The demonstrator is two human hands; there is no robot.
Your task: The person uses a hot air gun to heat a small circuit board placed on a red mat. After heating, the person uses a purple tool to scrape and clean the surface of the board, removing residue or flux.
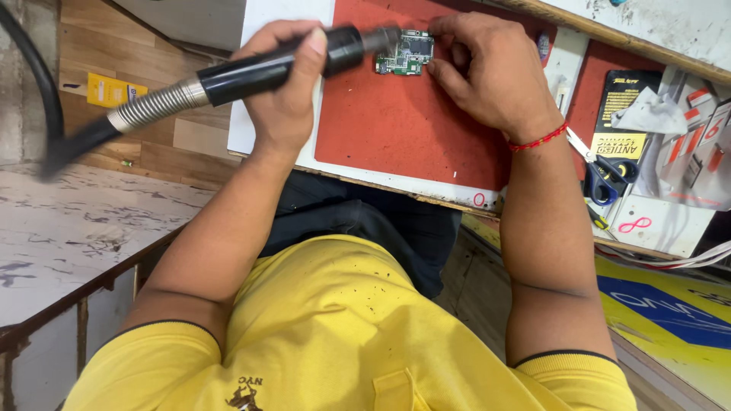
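Red rubber work mat point(396, 129) as the landmark, head view only.

Lying flat at the far edge of the mat: small green circuit board with a dark shielded chip point(406, 53). Seeming to run its long axis across the mat, side to side, slightly tilted; hard to be certain, with fingers covering one end.

Wrapping closed around the black hot-air wand with a ribbed metal collar point(251, 72): left hand point(285, 99), hovering over the mat's near-left corner, thumb pressing on top of the barrel. Slanting from off the mat's left side up toward the board, with the steel nozzle point(384, 39) pointing at the board's left end and almost touching it.

Pinching the board's right end: right hand point(487, 72), fingers curled narrow, thumb and fingertips pressing the edge down against the mat.

Judging the heating: keeping the nozzle just above the board rather than on it, circling over one part, holding fingertips well back from the hot stream, keeping the board pinned flat.

Resting beyond the mat's right side: blue-handled steel scissors point(605, 179) among cards and packets.
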